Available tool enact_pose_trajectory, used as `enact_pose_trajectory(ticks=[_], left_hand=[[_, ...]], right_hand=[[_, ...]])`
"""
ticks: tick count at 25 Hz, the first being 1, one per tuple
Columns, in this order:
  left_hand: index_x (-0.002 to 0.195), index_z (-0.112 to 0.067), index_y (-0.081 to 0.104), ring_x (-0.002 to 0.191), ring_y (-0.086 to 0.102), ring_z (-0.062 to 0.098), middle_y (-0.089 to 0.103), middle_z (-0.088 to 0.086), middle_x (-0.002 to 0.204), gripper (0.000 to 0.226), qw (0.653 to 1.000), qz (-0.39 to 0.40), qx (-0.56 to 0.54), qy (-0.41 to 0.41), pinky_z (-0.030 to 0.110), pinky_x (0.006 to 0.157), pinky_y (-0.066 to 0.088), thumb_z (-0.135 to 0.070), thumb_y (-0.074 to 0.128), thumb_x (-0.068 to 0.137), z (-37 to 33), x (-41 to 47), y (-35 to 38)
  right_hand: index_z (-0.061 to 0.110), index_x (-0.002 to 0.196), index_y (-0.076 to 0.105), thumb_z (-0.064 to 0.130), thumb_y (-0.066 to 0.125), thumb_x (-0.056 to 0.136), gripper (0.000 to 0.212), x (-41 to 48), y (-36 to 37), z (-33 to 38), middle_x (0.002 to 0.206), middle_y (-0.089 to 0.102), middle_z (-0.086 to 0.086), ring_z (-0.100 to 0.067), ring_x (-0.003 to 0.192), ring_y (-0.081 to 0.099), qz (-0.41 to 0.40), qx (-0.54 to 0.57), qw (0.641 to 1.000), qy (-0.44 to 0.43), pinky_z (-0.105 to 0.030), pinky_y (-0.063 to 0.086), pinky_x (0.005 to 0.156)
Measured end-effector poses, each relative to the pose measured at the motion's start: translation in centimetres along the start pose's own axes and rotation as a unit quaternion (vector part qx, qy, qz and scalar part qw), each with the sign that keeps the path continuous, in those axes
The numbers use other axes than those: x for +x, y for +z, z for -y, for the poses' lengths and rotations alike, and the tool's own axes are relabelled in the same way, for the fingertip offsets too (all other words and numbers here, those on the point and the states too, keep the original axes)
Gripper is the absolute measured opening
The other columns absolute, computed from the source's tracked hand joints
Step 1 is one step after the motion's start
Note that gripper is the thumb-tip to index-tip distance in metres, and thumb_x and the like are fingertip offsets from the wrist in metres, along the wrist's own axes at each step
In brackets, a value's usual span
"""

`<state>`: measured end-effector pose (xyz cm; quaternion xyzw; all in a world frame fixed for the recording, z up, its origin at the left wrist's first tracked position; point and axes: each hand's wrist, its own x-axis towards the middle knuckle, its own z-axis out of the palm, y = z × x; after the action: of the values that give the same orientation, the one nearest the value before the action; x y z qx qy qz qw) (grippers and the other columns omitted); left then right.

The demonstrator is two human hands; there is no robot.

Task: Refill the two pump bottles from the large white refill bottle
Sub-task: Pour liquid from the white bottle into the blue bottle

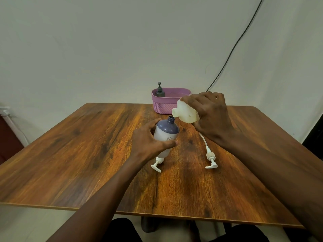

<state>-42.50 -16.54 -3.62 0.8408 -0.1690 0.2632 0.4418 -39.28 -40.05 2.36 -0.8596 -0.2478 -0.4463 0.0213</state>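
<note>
Left hand point(148, 142): wrapped round uncapped purple-topped pump bottle point(167, 134), over middle of wooden table point(87, 154).
Right hand point(212, 116): clasping white refill bottle point(186, 113), mouth just above the open neck.
Axes: refill bottle near level, mouth leftward; pump bottle leaning, neck up and away.
Risk: wide mouth over narrow neck; likely spill down shoulder if misaligned.

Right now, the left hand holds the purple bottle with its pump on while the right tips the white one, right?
No. In the head view the purple bottle has an open neck, no pump on. The left hand holds it while the right hand tips the white bottle.
</note>
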Motion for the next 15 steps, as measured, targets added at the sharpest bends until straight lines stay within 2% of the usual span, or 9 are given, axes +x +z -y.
enact_pose_trajectory(ticks=[5, 8, 15], left_hand=[[0.124, -0.043, 0.057, 0.091, 0.059, -0.010, 0.062, -0.025, 0.104, 0.077, 1.000, -0.002, 0.001, -0.003, 0.010, 0.075, 0.050, -0.072, 0.078, 0.055, -0.10, 0.01, -0.07], [0.126, -0.035, 0.062, 0.092, 0.060, -0.006, 0.065, -0.021, 0.108, 0.080, 1.000, 0.001, 0.001, -0.001, 0.011, 0.076, 0.051, -0.071, 0.078, 0.056, 0.12, -0.01, 0.00], [0.129, -0.031, 0.063, 0.096, 0.064, 0.003, 0.065, -0.020, 0.109, 0.085, 1.000, 0.003, 0.002, -0.001, 0.016, 0.078, 0.054, -0.070, 0.080, 0.055, 0.43, -0.23, 0.06]], right_hand=[[0.020, 0.137, 0.058, 0.020, 0.092, 0.063, 0.082, 0.11, 0.03, -0.01, 0.130, 0.067, -0.011, -0.036, 0.117, 0.060, 0.005, -0.007, 1.000, -0.006, -0.051, 0.043, 0.095], [0.020, 0.137, 0.058, 0.021, 0.092, 0.063, 0.081, 0.17, 0.01, -0.04, 0.131, 0.067, -0.010, -0.036, 0.117, 0.059, 0.004, -0.007, 1.000, -0.007, -0.051, 0.042, 0.095], [0.019, 0.137, 0.059, 0.021, 0.093, 0.063, 0.081, 0.31, -0.06, -0.18, 0.129, 0.067, -0.013, -0.037, 0.116, 0.060, 0.002, -0.008, 1.000, -0.012, -0.052, 0.043, 0.095]])
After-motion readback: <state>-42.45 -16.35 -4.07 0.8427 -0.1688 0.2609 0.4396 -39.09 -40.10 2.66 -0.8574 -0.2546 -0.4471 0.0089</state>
